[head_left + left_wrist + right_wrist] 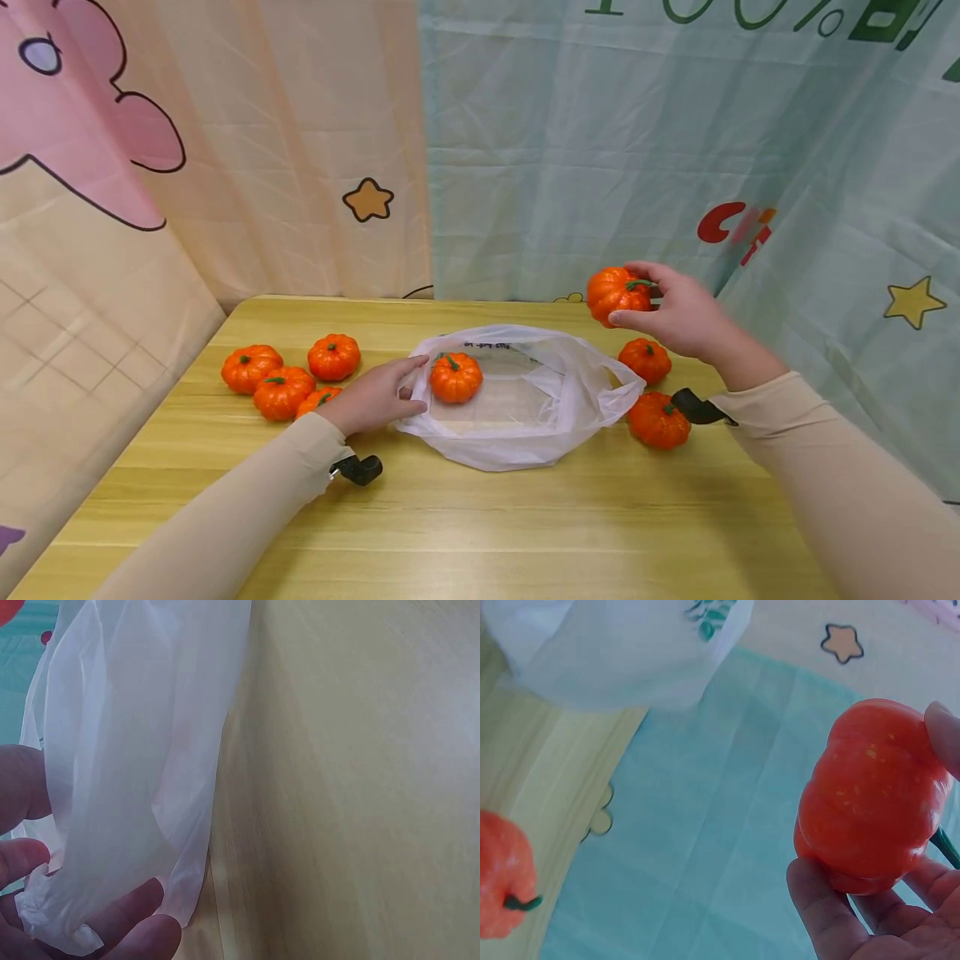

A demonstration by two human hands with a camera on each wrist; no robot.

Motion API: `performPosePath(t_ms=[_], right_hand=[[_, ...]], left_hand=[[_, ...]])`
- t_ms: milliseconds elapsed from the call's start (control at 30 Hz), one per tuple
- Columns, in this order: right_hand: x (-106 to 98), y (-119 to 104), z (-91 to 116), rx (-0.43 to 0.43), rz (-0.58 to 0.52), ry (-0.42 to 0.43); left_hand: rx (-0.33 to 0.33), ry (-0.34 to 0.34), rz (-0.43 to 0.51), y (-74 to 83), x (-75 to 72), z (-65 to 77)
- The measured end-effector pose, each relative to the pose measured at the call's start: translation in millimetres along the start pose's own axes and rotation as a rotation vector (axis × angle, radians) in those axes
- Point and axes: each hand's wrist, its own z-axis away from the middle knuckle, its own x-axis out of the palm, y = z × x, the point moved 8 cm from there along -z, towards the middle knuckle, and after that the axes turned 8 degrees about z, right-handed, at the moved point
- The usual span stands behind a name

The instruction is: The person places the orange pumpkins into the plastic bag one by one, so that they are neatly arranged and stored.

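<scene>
A white plastic bag (501,448) stands on the table with its mouth spread wide. One small orange pumpkin (456,379) shows inside its left part. My left hand (375,397) holds the bag's left edge; in the left wrist view, crumpled plastic (60,919) lies between the fingers. Above the table's back right, my right hand (681,315) grips another orange pumpkin (611,297) with a green stem, thumb on one side and fingers on the other. The right wrist view shows this pumpkin (874,795) up close, raised to the right of the bag.
Right of the bag lie two pumpkins, a farther one (645,360) and a nearer one (658,422). Several more, such as this pumpkin (251,368), are grouped at the left, one partly behind my left hand. Printed curtains (525,167) hang behind the wooden table (480,533).
</scene>
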Motion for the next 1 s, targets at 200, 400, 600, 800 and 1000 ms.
performPosePath(t_ms=[200, 400, 600, 800, 1000], right_hand=[[14.2, -33.2, -0.4, -0.062, 0.0, -0.027], [33.1, -57.7, -5.9, -0.122, -0.045, -0.081], [58.1, -74.6, -14.8, -0.167, -0.051, -0.135], [87.2, -88.9, -23.0, -0.194, -0.007, -0.208], [114.9, -96.7, -30.9, -0.219, 0.075, -0.268]], left_hand=[[-0.016, -0.006, 0.012, 0.1, 0.5, 0.1], [-0.015, -0.007, 0.012, 0.7, 0.6, -1.0], [-0.014, -0.008, 0.008, 1.4, 0.2, -1.1], [-0.021, -0.01, 0.013, 0.4, -0.3, -1.2], [0.002, -0.003, 0.007, 2.9, 0.1, -1.2]])
